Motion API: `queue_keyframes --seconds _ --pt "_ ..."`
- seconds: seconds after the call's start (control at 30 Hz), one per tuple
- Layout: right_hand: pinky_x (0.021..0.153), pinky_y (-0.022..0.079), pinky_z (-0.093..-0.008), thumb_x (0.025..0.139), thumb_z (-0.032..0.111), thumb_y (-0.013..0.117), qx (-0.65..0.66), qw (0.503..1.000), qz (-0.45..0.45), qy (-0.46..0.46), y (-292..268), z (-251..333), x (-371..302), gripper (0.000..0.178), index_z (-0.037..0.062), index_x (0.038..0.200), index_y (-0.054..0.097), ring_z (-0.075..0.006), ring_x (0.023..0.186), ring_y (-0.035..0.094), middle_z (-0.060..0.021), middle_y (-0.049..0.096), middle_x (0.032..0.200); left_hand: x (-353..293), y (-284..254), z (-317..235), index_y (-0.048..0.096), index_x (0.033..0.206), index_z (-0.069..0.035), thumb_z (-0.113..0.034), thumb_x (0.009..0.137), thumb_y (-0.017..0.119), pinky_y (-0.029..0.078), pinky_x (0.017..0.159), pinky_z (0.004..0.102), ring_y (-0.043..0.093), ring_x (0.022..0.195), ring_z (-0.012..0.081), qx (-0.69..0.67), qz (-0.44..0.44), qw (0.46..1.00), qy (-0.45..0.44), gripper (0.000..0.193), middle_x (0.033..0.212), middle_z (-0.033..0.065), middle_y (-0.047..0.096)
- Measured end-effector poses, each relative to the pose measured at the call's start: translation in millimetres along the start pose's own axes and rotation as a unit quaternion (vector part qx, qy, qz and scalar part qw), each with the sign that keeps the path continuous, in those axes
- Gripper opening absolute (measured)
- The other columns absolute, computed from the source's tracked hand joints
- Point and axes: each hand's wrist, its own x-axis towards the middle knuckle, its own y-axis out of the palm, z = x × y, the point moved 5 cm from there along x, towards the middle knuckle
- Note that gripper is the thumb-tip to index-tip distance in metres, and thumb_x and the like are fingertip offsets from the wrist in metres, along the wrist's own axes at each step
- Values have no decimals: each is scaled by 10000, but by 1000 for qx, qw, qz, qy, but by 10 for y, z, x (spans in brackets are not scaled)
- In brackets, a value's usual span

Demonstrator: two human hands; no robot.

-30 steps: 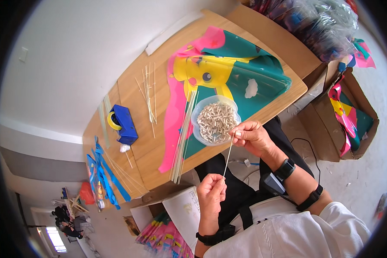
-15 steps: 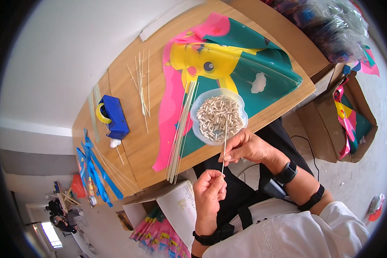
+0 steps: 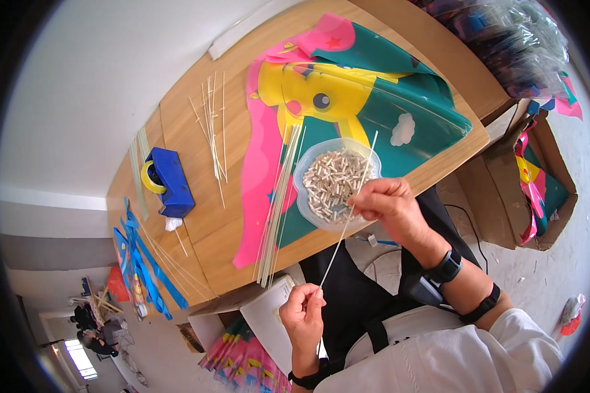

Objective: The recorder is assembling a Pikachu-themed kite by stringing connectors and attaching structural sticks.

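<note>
A thin pale stick (image 3: 337,252) slants between my hands over the near table edge. My left hand (image 3: 304,316) pinches its lower part, with the lower end running down past the wrist. My right hand (image 3: 393,208) is closed on the stick higher up, beside the bowl; whether a small tube is also in those fingers I cannot tell. The stick's upper end stands over a clear plastic bowl (image 3: 299,194) heaped with short whitish tubes (image 3: 334,180). To the bowl's left lies a bundle of thin sticks (image 3: 276,213), on a pink and green printed sheet (image 3: 252,196) with a yellow cartoon figure.
More thin sticks (image 3: 211,134), some bearing small pieces, lie on the wooden table (image 3: 233,265). Left of them stand a blue tape dispenser (image 3: 175,180) and blue strips (image 3: 152,268). An open cardboard box (image 3: 498,196) sits on the floor at right. Plastic-wrapped goods (image 3: 514,46) are piled at far right.
My hands have drawn apart along the stick: the right moved up and rightward, the left down and leftward. The stick now slants more, its upper end reaching past the bowl's tubes.
</note>
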Motion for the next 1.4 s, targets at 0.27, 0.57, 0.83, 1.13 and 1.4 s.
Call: queue_keyframes --seconds 0.27,0.57,0.83,1.13,1.4 --pt "593 480 -323 833 85 614 -293 944 135 -68 489 -6 63 127 -38 860 631 -208 605 609 -143 610 673 946 -252 34 560 839 -10 -35 872 549 405 510 219 512 553 78 18 -111 993 22 43 673 11 529" --pt "666 491 -417 774 47 601 -527 812 3 -251 256 289 496 72 -24 770 590 -375 739 604 -201 604 778 2815 -1292 697 566 789 -6 -85 812 590 443 629 425 563 674 331 406 -252 875 77 86 696 160 575" --pt "697 509 -409 706 35 583 -653 703 60 -275 510 31 774 41 2 730 582 -344 793 602 -175 556 821 2845 -1092 668 578 792 -16 -112 793 640 453 653 428 592 747 320 413 -245 875 67 114 766 154 617" --pt "704 507 -400 681 53 586 -667 674 51 -314 566 -2 789 64 3 718 601 -316 862 582 -170 536 849 2310 -379 560 616 782 -16 -131 770 696 459 607 356 584 622 237 255 -100 960 57 141 671 107 590" --pt "632 498 -373 726 23 593 -470 826 -24 -310 310 168 586 76 -35 677 588 -351 647 572 -189 544 708 2107 -97 450 608 732 -28 -117 760 681 458 617 383 599 679 302 289 -52 954 63 119 682 132 592"
